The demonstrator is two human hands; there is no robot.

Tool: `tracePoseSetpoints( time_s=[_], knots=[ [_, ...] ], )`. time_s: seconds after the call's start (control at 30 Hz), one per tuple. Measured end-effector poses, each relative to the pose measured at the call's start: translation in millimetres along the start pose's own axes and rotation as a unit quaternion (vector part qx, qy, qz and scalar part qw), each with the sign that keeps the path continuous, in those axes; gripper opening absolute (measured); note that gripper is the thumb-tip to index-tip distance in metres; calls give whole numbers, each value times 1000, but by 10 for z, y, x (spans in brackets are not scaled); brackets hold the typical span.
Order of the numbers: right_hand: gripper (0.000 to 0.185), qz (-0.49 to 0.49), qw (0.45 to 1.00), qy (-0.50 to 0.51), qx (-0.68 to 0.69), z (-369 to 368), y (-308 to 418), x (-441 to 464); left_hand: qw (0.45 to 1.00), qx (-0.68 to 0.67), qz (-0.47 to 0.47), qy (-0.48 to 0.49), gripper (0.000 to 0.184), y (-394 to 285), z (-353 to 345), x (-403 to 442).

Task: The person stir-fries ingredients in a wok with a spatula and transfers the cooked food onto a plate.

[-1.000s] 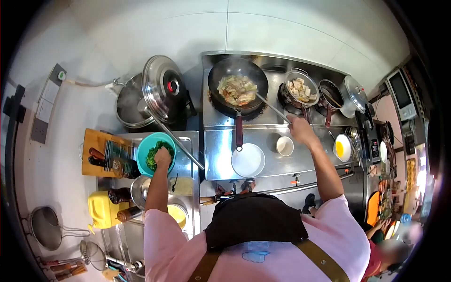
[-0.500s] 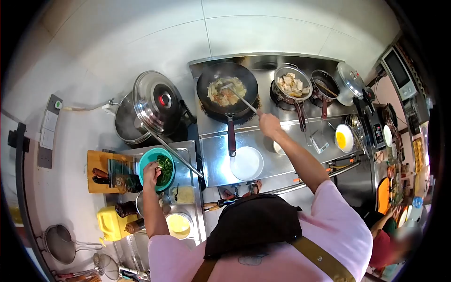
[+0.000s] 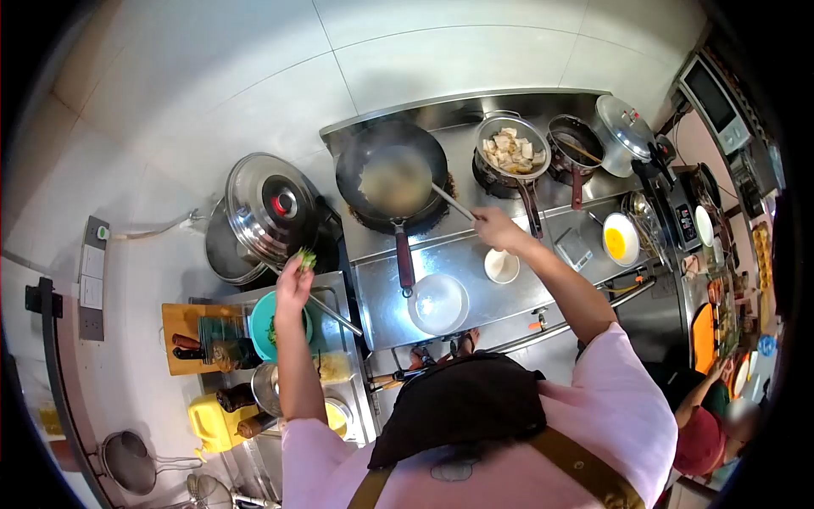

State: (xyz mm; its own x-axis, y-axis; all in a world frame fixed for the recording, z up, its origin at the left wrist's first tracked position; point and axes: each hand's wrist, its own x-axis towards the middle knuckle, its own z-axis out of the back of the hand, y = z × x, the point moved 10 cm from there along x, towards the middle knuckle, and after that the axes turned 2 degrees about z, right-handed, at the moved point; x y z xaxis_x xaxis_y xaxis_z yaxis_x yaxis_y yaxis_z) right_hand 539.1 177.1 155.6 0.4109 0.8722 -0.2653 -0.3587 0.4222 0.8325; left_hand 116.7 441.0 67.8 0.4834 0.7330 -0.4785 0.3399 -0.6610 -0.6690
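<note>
My left hand (image 3: pixel 294 284) is closed on a pinch of chopped green herbs (image 3: pixel 307 259), raised above the teal bowl (image 3: pixel 265 320) that holds more chopped greens. My right hand (image 3: pixel 500 231) grips the handle of a metal spatula (image 3: pixel 454 202), which reaches over the right rim of a dark wok (image 3: pixel 354 163). Steam blurs the food in the wok (image 3: pixel 395 182) and hides the spatula's head. The wok's handle (image 3: pixel 404 259) points toward me, with a white plate (image 3: pixel 438 304) on the steel ledge below it.
A lidded steaming pot (image 3: pixel 270 204) stands left of the wok. On the right are a strainer of pale chunks (image 3: pixel 514 153) on a pan, a small pan (image 3: pixel 577 144), a white cup (image 3: pixel 502 265) and a bowl with yellow liquid (image 3: pixel 621 239). Another person (image 3: pixel 702 437) works at far right.
My left hand has lifted out of the teal bowl with greens in it. The spatula has shifted to the wok's right rim. Steam over the wok is thicker, and the view has tilted slightly.
</note>
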Motion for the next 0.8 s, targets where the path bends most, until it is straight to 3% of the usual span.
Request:
tracePoseSetpoints(
  time_s=[0.03,0.07,0.17,0.23,0.3,0.33,0.43,0.53,0.57,0.63,0.67,0.7,0.77,0.8],
  knots=[
    [28,-82,985,27,152,44,15,-92,999,11,-6,36,15,46,-318,181],
    [21,-83,977,25,193,140,144,-116,999,38,-21,25,15,92,-552,377],
    [14,-100,987,28,122,485,431,-57,985,163,-63,-10,21,230,-1308,971],
    [12,-93,994,48,43,687,470,178,979,192,-40,-46,31,416,-1682,1333],
    [14,-90,993,63,-37,913,716,306,943,308,-4,-123,39,483,-1916,1449],
    [15,-97,988,80,-93,987,960,285,934,347,9,-90,40,505,-2031,1570],
    [16,-76,961,137,-228,1127,1227,516,900,427,-66,-60,42,406,-2134,1987],
    [16,-61,918,170,-353,1173,1654,522,895,422,-117,-91,28,316,-2257,1952],
    [16,-56,927,166,-331,1169,1537,672,889,431,-121,-91,24,296,-2280,1948],
    [18,-44,943,157,-290,1070,1153,1113,889,337,-304,-65,20,228,-2402,1933],
    [19,-84,936,172,-294,984,1001,1178,886,314,-338,-57,18,181,-2413,1909],
    [16,-62,961,156,-221,746,570,1505,881,291,-371,-47,17,137,-2423,1876],
    [14,-22,943,176,-283,510,470,1562,896,307,-317,-36,13,146,-2401,1763],
    [15,60,928,131,-345,451,560,1586,943,250,-219,-32,11,179,-2384,1662]
  ],
)
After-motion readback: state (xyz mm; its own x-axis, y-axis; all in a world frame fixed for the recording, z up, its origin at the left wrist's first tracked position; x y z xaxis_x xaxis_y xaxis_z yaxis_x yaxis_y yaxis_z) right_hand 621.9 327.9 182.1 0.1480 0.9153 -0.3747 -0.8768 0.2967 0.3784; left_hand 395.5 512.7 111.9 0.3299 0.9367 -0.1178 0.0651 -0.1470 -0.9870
